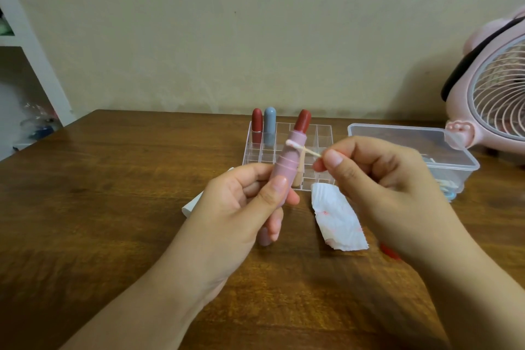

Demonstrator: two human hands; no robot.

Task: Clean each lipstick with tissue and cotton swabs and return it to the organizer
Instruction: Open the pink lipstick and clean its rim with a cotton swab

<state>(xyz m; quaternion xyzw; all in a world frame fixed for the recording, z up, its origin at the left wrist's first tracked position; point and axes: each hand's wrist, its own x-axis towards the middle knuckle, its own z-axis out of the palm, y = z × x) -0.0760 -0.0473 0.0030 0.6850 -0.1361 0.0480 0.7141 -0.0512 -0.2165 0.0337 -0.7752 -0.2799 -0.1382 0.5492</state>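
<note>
Left hand: grip curled round a pink lipstick, thumb pressed across the front of the tube, fingers wrapped behind. Tube held above the desk, tilted slightly right at the top; red bullet exposed at the upper end, tube's lower end showing below the fingers.

Right hand: grip pinching the bare end of a cotton swab between thumb and forefinger, remaining fingers curled. Swab lies crosswise; its cotton tip, tinted pink, touches the lipstick's collar just under the bullet.

Tissue: white, crumpled, red-smeared; flat on the desk between the two hands, just in front of the organizer.

Organizer: clear plastic, gridded compartments, on the desk behind the hands. Contents: one red capped lipstick and one grey-blue capped lipstick, upright, side by side in the back left compartments. A pale beige item stands in a nearer compartment, largely hidden behind the held tube.

White object: partly hidden under the left hand, on the desk; kind cannot be told.

Red item: small, on the desk by the right wrist, mostly covered.

Clear plastic box: lidded, right of the organizer, contents indistinct.

Pink fan: wire grille, at the far right edge, beside the box.

Desk: dark brown wood, set against a beige wall.

White shelf unit: at far left.
</note>
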